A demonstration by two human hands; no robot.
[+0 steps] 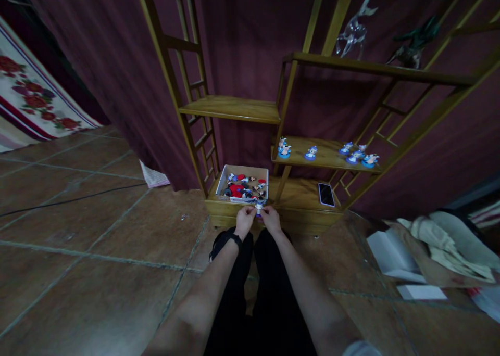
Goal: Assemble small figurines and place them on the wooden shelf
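Note:
Between my two hands is a small figurine (259, 206), white and blue on top with a purple base. My left hand (246, 219) pinches it from the left, and a dark band circles that wrist. From the other side my right hand (271, 218) grips it too. Just beyond the hands sits a white open box (223, 181) holding several small red, black, white and blue figures. On the shelf to the right stand several similar figurines, among them a purple one (311, 153), a blue one (284, 150) and a group at the far end (353, 157).
A wooden shelf unit (230, 107) rises ahead, with a phone (326, 194) lying on its lowest board. A glass deer (353, 33) and a dark green ornament (414, 46) occupy the upper shelf. White boxes (392, 254) and cloth (441, 241) lie on the right.

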